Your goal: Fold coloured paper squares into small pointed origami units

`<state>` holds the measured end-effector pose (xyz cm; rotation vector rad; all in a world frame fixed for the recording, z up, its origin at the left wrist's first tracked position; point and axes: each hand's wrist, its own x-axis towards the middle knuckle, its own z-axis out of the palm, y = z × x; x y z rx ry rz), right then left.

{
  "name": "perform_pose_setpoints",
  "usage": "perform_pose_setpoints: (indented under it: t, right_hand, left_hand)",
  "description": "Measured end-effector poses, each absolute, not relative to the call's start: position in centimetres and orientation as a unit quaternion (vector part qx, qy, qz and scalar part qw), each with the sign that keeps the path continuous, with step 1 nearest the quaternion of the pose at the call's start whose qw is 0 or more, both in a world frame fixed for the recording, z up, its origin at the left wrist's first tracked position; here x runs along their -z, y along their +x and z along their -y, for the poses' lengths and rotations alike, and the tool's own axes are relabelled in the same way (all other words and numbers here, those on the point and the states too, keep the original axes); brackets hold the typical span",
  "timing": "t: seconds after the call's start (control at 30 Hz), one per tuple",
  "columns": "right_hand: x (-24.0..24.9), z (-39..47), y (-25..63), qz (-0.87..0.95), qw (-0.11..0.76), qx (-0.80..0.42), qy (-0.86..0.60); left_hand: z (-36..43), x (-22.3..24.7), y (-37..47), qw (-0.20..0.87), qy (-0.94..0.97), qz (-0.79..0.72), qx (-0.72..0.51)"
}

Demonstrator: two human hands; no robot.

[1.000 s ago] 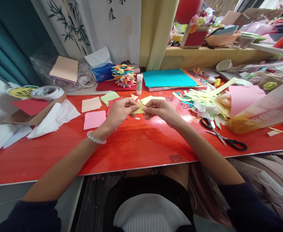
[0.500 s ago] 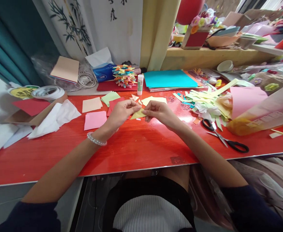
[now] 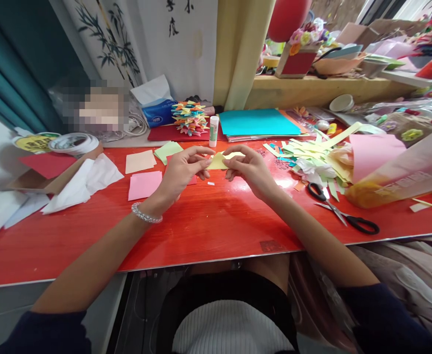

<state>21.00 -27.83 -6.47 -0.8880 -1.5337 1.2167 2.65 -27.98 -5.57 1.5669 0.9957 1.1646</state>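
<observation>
1. Pinching a small yellow paper piece (image 3: pixel 218 161) from both ends, the left hand (image 3: pixel 184 169) and right hand (image 3: pixel 250 168) hold it just above the red table (image 3: pixel 208 221).
2. Folding appears partly done; the paper looks creased, not finished.
3. Unused paper squares (image 3: pixel 144 184) lie beside the left hand.

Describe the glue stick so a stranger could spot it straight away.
Start at the red table and look to its far edge, where a teal sheet of paper lies flat. Just left of that sheet, right of the spiky multicoloured paper ball, stands the glue stick. It is the only upright white tube there, with a green label.
</observation>
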Motion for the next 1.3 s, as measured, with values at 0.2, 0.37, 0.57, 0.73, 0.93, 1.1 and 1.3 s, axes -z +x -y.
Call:
perform_pose_setpoints:
  t: [0.2, 0.37, 0.57, 0.73, 0.93, 1.1, 1.3]
  right_hand:
    - [6.67, 27.63, 21.26, 0.615, 0.484, -0.51, -0.358]
    - [6.66, 27.73, 21.26, 0.602, 0.487, -0.516, -0.367]
    - [6.25, 27.71, 21.32, 0.562, 0.486, -0.57, -0.352]
    - [6.14, 27.61, 21.33, 0.536, 0.458, -0.62, -0.344]
    - [6.15, 27.69, 21.24, 0.553, 0.427, -0.612, -0.369]
    - [6.07, 27.79, 21.23, 0.575, 0.425, -0.583, -0.387]
    - [6.15, 27.9, 21.05, 0.598, 0.41, -0.57, -0.387]
  left_hand:
    - [28.13, 5.57, 2.85, 0.439, 0.641, -0.404, -0.482]
    - [28.06, 5.74, 2.86, 0.44, 0.643, -0.39, -0.49]
    - [28.16, 5.7, 2.94, 0.421, 0.647, -0.38, -0.51]
    - [28.43, 5.57, 3.1, 0.4, 0.658, -0.384, -0.51]
    - [28.62, 5.3, 3.2, 0.414, 0.658, -0.403, -0.483]
    - [28.5, 5.1, 3.17, 0.45, 0.643, -0.433, -0.444]
    - [28.25, 5.44, 3.02, 0.457, 0.644, -0.456, -0.41]
